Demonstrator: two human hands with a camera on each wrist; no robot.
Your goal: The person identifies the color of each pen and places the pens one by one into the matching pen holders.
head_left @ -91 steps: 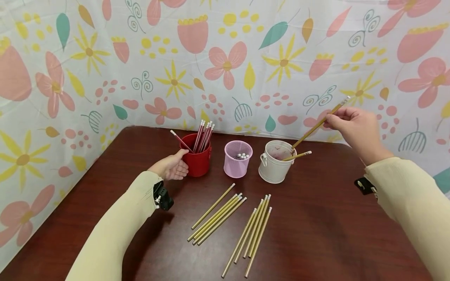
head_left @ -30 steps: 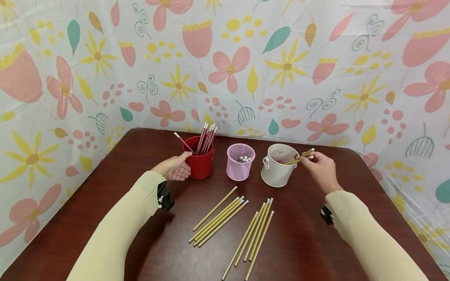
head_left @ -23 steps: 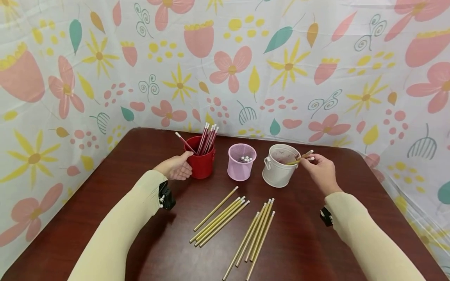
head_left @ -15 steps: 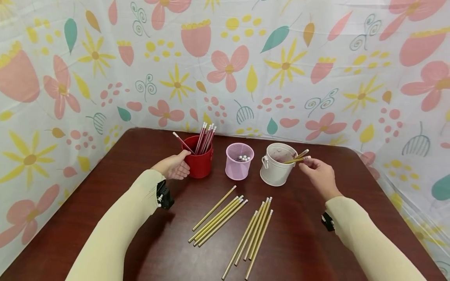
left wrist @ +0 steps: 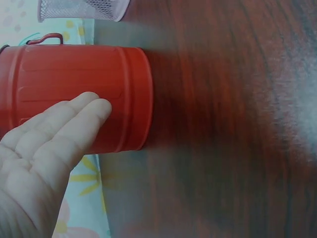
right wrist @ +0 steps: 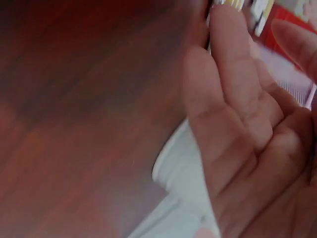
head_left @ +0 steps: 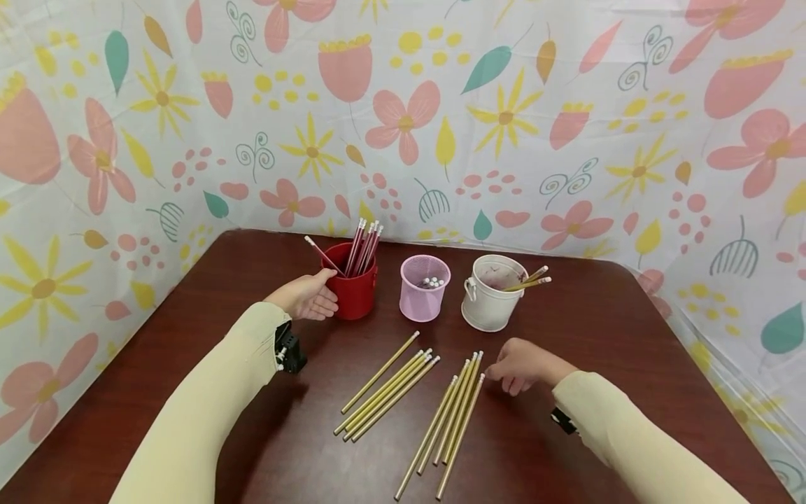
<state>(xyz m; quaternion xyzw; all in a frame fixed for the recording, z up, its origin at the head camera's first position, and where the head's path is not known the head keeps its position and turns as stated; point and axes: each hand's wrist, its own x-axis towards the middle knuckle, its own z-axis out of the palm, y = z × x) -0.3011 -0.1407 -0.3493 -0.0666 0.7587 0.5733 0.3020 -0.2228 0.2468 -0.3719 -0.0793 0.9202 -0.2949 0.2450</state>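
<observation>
My left hand (head_left: 305, 297) rests against the side of a red bucket (head_left: 356, 297), fingers straight and thumb at the rim; the left wrist view shows the fingertips over its red wall. Several dark red pencils (head_left: 357, 245) with white erasers stand in it. My right hand (head_left: 525, 365), with nothing in it and fingers loosely bent, hovers beside the eraser ends of the right group of gold pencils (head_left: 455, 413). In the right wrist view its thumb and fingers are apart. Two gold pencils (head_left: 532, 280) lean out over the right rim of a white bucket (head_left: 488, 308).
Between the buckets stands a pink mesh cup (head_left: 420, 301) with several white-ended items low inside. Another group of gold pencils (head_left: 387, 392) lies left of centre on the dark wooden table (head_left: 567, 455). A flowered cloth (head_left: 403, 140) hangs behind the table.
My right hand lowered a gold pencil into the white bucket, let it go, and moved down towards the pencils on the table. My left hand stays at the red bucket.
</observation>
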